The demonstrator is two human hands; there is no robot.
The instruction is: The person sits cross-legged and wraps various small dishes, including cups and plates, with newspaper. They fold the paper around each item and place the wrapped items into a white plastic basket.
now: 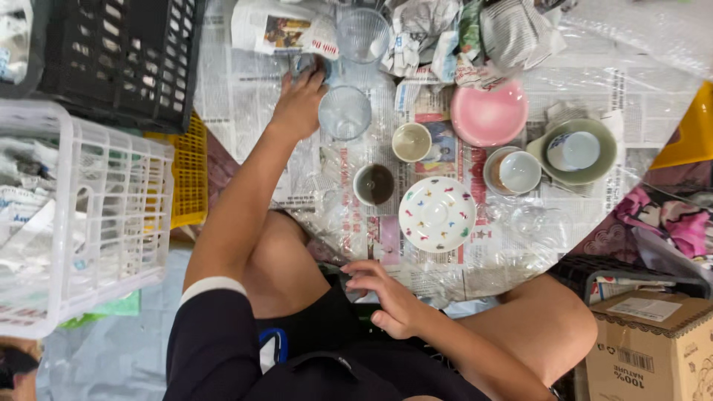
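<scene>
My left hand [298, 102] reaches forward over the newspaper-covered table [245, 96] and closes on a small glass [304, 65], mostly hidden by the fingers. A clear tumbler [344, 112] stands just right of that hand, and a second clear tumbler [362, 34] sits farther back. My right hand [386, 293] rests on my lap at the table's near edge, fingers loosely spread, holding nothing. In front of it lie a white saucer with coloured spots [437, 214] and a dark-lined cup [374, 184].
A cream cup [411, 142], pink bowl [489, 113], white-grey bowl [513, 171] and green plate with a white cup [575, 151] sit at right. A black crate [122, 52], yellow basket [189, 174] and white basket [82, 215] stand left. Cardboard box [650, 345] at lower right.
</scene>
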